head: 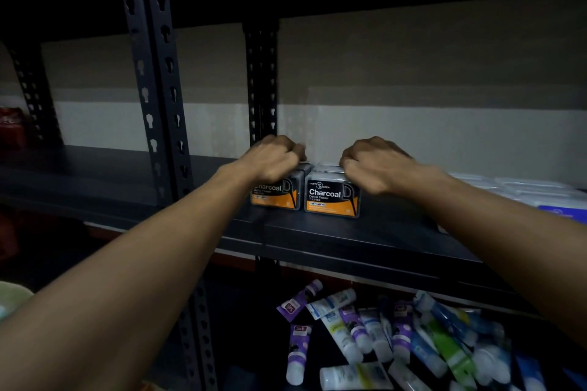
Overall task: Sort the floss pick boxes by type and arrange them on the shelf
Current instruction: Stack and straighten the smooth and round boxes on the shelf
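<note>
Tubes (374,336) lie heaped at lower centre. Above, on the shelf (317,232) at frame centre, left hand (273,157) grasps the left Charcoal box (276,192); right hand (371,165) grasps the right Charcoal box (330,197). Boxes stand just beside each other.

Shelf (317,232): matt dark board, perforated metal uprights (158,89). On it, Charcoal boxes (332,197): glossy clear plastic, printed labels. Below the shelf, tubes (365,336): smooth glossy plastic.
</note>
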